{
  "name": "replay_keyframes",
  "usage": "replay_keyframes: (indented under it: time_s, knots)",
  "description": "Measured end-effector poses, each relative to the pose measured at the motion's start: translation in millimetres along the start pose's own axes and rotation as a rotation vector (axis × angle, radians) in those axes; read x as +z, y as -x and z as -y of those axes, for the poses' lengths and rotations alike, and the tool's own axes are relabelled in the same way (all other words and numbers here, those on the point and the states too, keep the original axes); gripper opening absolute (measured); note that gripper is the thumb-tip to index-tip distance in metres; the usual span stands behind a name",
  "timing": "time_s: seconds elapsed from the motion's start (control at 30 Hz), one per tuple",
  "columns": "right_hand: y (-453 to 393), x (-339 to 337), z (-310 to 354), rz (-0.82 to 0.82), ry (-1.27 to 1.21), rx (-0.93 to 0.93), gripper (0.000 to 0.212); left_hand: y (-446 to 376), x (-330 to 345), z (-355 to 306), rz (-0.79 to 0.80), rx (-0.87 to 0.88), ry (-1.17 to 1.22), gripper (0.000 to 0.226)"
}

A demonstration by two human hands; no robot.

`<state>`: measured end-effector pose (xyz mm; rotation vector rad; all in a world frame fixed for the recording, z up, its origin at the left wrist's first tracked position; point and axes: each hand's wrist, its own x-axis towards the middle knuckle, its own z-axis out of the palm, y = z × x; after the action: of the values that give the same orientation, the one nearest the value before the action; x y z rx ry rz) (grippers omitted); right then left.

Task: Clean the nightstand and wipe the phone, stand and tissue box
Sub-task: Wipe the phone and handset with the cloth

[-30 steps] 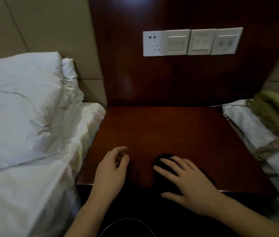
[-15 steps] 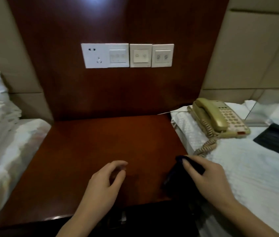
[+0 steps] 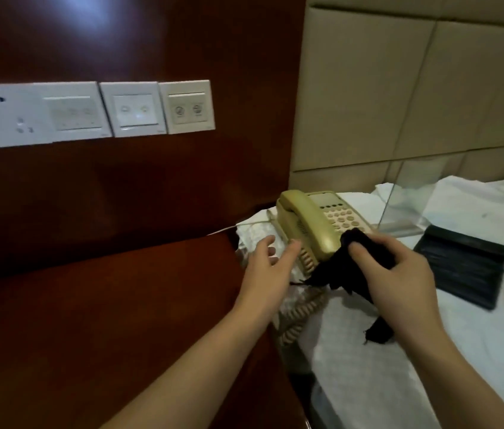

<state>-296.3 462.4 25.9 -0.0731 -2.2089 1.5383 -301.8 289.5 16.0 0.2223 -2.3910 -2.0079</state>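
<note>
Bare bench [image 3: 105, 305] at 9 o'clock; right hand [image 3: 399, 274] grips cloth [image 3: 337, 274] on phone [image 3: 312, 224], left hand [image 3: 269, 267] released; phone wipe starting, stand and tissue box left.

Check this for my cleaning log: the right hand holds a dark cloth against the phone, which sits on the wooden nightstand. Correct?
Not quite. The head view shows the phone sitting on the white bed beside the nightstand, not on it. The rest stands: the right hand grips the dark cloth against the phone.
</note>
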Motion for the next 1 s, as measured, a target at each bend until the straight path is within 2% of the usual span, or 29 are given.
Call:
replay_keyframes:
  time_s: [0.03,0.13,0.2,0.27,0.37,0.5,0.67,0.8,0.93,1.0]
  knots:
    - [-5.6,-3.8,-9.2,-0.017,0.015,0.041,0.006,-9.5,9.2,-4.2,0.003,-0.042,0.033,0.071]
    - [-19.5,-11.2,-32.3,-0.033,0.096,0.131,0.021,-36.8,33.8,-11.4,-0.011,-0.182,0.12,0.086]
    - [-25.0,-13.5,-39.8,-0.037,0.086,0.172,0.024,-53.4,45.3,-15.6,-0.036,-0.246,0.158,0.105]
    - [-28.4,-14.7,-43.0,-0.042,0.058,0.197,0.02,-68.1,51.9,-19.2,-0.051,-0.273,0.183,0.123]
    - [-29.6,-15.0,-44.9,-0.048,0.023,0.212,0.016,-87.4,56.3,-18.4,-0.041,-0.293,0.221,0.129]
    - [-29.3,-17.5,-44.6,-0.077,-0.064,0.23,0.011,-95.9,54.2,-12.0,-0.03,-0.282,0.209,0.152]
    - [-28.4,-19.2,-39.6,-0.034,-0.269,0.334,0.013,-93.2,52.3,-9.7,-0.047,-0.276,0.256,0.147]
    - [-26.9,-16.8,-36.4,-0.096,-0.302,0.367,0.011,-83.8,45.6,-7.6,-0.042,-0.269,0.332,0.13]
    - [-11.4,-6.5,-28.3,-0.091,-0.342,0.393,0.012,-67.2,29.2,-9.2,-0.154,-0.217,0.333,0.13]
    - [1.1,0.6,-20.4,-0.079,-0.386,0.387,0.014,-51.7,15.4,-14.0,-0.197,-0.157,0.321,0.122]
